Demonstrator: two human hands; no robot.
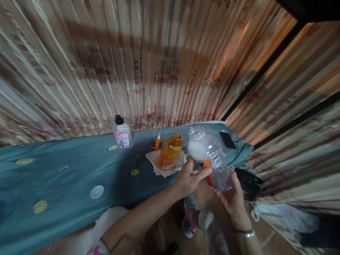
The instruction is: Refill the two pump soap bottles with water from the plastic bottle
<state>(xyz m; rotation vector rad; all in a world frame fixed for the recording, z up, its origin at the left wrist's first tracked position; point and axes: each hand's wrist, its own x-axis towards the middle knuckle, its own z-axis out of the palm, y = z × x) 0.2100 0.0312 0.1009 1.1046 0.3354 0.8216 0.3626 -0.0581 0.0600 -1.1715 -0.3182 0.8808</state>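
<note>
Head view, both hands gripping clear ribbed plastic bottle (209, 156), left hand (190, 179), right hand (231, 196), teal cloth (66, 173).

Left hand (189, 179): forearm comes from bottom left, rises to right, bare. Fingers stretched toward right, thumb up, loosely curled, tips touching held object. Right hand (231, 196): forearm from bottom right, wrist with metal bangle, palm up, fingers cupped under object, gripping from below. Hands close together, almost touching.
</note>
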